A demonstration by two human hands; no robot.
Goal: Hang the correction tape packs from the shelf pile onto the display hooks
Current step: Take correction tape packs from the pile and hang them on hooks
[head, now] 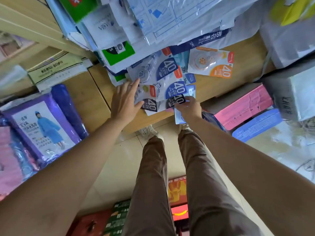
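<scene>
Both hands at the correction tape packs (pixel 163 77) piled on the wooden shelf (pixel 238 86).

A clear purple raincoat package (pixel 42 126) sits on the shelf's left, and a pink box (pixel 243 108) and a blue box (pixel 257 125) lie low on the right, their contents unseen. The packs are flat clear blisters on cards printed with a large "40", mostly blue or dark. One orange pack (pixel 211 63) lies at the pile's far right. They overlap loosely near the shelf's front edge. The left hand (pixel 125 101) lies flat with straight fingers on the pile's left packs. The right hand (pixel 189 109) curls its fingers round a dark-labelled pack (pixel 176 100) at the front edge.
</scene>
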